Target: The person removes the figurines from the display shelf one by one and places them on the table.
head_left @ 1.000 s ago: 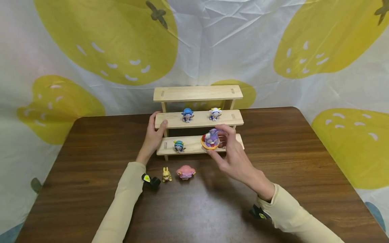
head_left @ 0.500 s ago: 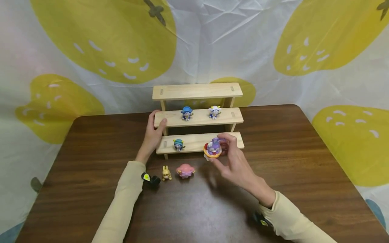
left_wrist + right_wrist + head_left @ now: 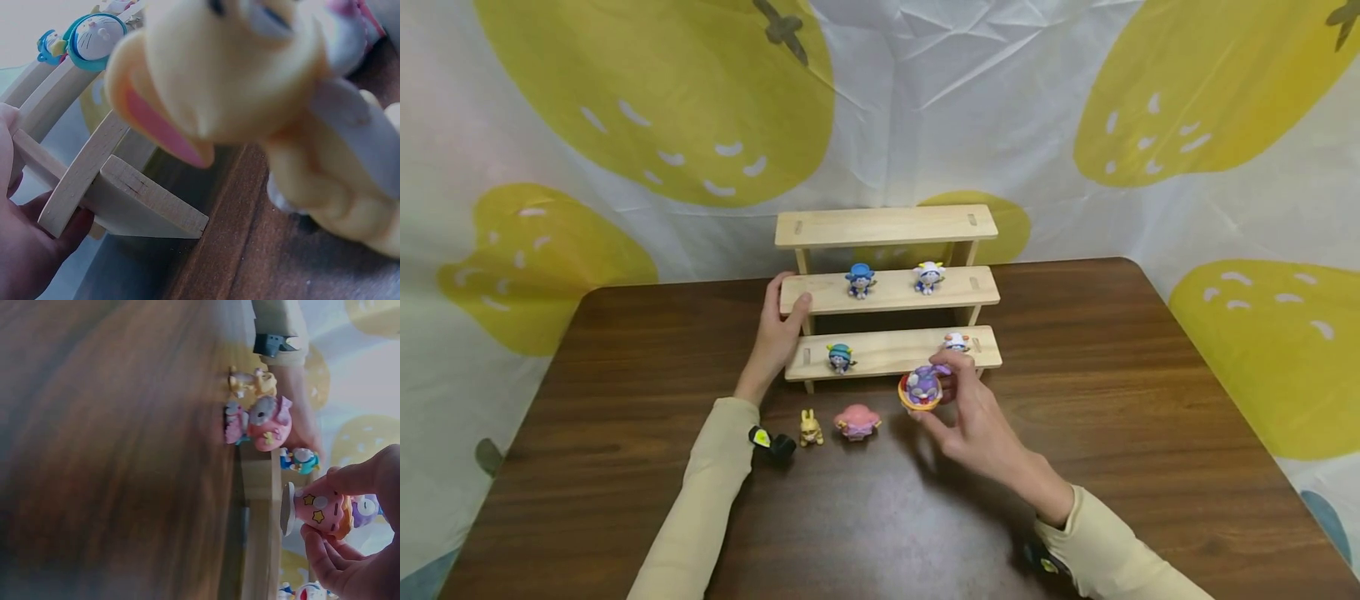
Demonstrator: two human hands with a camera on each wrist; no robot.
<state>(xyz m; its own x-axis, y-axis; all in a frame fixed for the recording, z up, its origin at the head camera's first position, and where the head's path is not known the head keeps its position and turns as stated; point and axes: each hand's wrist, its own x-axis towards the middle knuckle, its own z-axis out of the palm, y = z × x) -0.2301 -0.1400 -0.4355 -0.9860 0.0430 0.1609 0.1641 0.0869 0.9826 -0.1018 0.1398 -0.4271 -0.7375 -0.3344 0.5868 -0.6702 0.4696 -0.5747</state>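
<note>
My right hand holds a purple rabbit figurine between thumb and fingers, in front of the lowest tier. In the right wrist view its pink, star-dotted cup-shaped base ends in a white foot, raised off the table. With its thumb on top, my left hand grips the left end of the middle tier of a wooden stepped shelf. Near the left wrist stand a yellow rabbit figurine and a pink round-headed figurine on the table.
On the middle tier sit a blue-hatted figurine and a white-hatted one with yellow horns. The lowest tier bears a teal-hatted figurine and, partly behind the right hand, a white-headed figurine. A lemon-print cloth hangs behind the table.
The right hand has brought the purple rabbit figurine down and towards me, off the front of the lowest tier. This uncovers the white-headed figurine there. The left hand keeps its grip.
</note>
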